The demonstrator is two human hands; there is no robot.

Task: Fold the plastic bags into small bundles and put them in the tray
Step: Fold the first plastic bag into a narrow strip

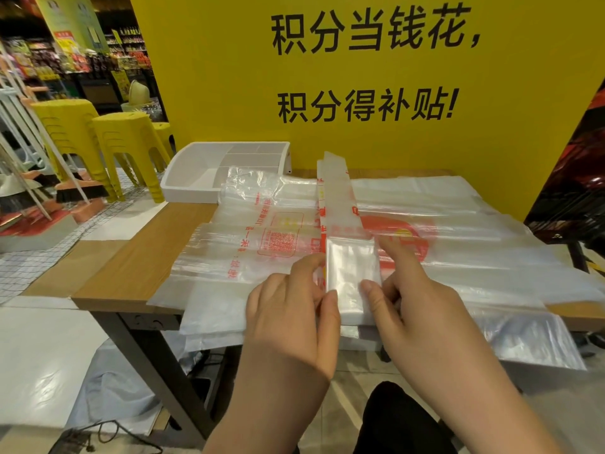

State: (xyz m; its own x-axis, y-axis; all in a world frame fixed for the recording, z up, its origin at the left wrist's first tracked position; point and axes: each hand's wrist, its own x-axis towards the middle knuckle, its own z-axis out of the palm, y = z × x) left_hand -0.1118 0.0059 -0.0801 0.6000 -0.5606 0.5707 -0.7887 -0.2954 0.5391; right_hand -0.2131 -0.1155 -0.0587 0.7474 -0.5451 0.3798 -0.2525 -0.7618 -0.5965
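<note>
While the left hand (291,303) and right hand (419,303) each pinch one side of the bag (340,204), it's folded into a long strip with the near end doubled over. It lies on the pile (248,231) of flat bags, running from the desk's (137,257) near edge toward the far edge. The tray (183,188) sits at the far left corner, just behind the pile.

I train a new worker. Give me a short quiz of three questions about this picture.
1. True or false: the white tray stands at the right end of the table.
2. What do the left hand and the right hand hold? A a cup; B a folded bag strip; C a box.
3. Fill in: the stools beside the table are ___.
Key: 1 false; 2 B; 3 yellow.
</note>
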